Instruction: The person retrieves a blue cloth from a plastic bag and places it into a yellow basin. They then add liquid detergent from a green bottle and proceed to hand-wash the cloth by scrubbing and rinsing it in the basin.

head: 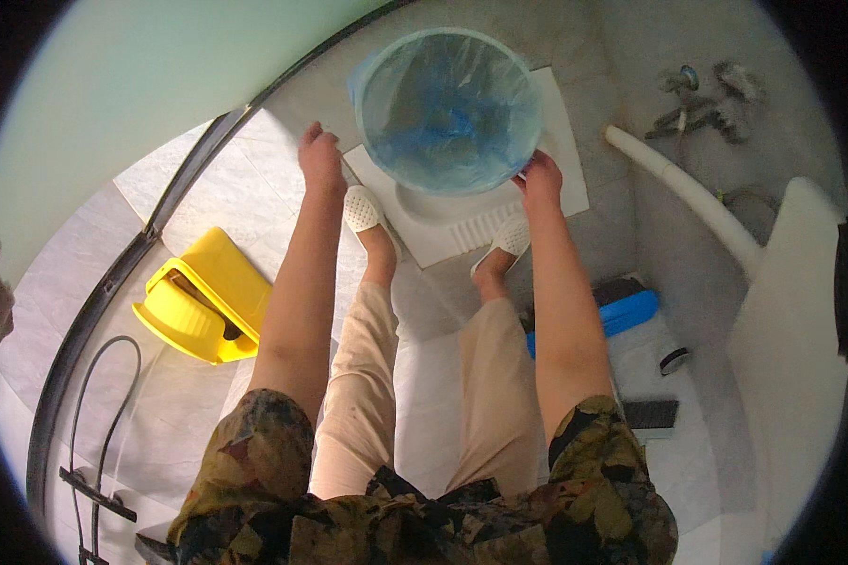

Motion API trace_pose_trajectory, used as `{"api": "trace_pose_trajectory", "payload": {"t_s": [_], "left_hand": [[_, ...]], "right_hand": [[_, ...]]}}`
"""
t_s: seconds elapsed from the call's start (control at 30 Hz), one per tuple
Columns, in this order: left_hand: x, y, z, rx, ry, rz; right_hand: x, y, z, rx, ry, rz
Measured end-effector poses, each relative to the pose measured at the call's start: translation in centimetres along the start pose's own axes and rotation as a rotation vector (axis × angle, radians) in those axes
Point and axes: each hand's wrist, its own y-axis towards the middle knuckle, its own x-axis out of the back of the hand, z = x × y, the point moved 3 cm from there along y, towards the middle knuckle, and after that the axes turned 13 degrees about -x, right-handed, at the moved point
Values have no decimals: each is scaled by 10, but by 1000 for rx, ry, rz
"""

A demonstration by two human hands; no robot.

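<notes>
A round, pale translucent bin [449, 187], lined with a bluish clear plastic bag [459, 127], is in front of me above a white squat toilet [424, 233]. My right hand [543, 176] grips the lower right of the bin's rim, thumb and fingers at its edge. To the left of the bin, apart from it, is my left hand [320, 157], with its fingers curled and nothing visible in them; how far they are closed is unclear. The bottom of the bin is hidden.
A yellow plastic bucket-like container [219, 282] stands left on the tiles. A curved dark door track [120, 261] runs along the left. On the right are a white pipe [678, 187], wall valves [689, 116], a white basin [791, 318] and a blue brush-like item [629, 313].
</notes>
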Motion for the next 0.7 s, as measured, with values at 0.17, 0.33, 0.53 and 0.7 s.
{"api": "trace_pose_trajectory", "payload": {"t_s": [0.17,0.33,0.53,0.7], "left_hand": [[-44,-40,-112,112,-125,337],[-55,-56,-114,-62,152,215],[-34,-171,-234,-371,223,312],[-7,-271,-333,-258,209,498]], "right_hand": [[29,-34,0,653,-439,-170],[-4,-135,16,1197,-898,-147],[-17,-200,11,891,-1520,-93],[17,-224,5,437,-1806,-43]]}}
